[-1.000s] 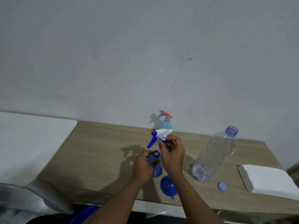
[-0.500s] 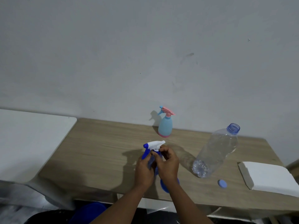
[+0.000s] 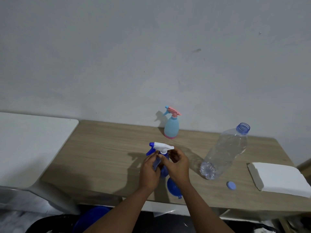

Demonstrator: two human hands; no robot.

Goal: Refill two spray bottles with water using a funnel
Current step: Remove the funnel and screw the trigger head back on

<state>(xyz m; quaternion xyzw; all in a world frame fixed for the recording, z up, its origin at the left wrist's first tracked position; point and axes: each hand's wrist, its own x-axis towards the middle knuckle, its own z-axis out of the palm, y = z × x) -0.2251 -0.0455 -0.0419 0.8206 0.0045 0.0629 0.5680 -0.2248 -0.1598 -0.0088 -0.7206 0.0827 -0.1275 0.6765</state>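
Both hands are on the blue sprayer [image 3: 164,170], which sits upright around the middle of the table [image 3: 101,157], a bit nearer the front edge. Left hand [image 3: 149,170] is wrapped round the body. Right hand [image 3: 178,165] has its fingers curled in at the neck, gripping the collar of the white trigger head [image 3: 162,146], which is sitting on top of the bottle with its nozzle pointing left. Can't tell if it's screwed down all the way.

The blue funnel [image 3: 174,189] is lying at the front edge, just behind the right wrist and partly hidden by it. The other sprayer [image 3: 171,126], light blue with a pink top, stands at the back edge by the wall, head on. The big clear bottle [image 3: 225,152] is standing uncapped toward the right side, and its cap [image 3: 231,185] lies loose near the front edge, between that bottle and a white block [image 3: 277,179] at the right end. Something round and blue [image 3: 90,219] is poking out below the front edge.
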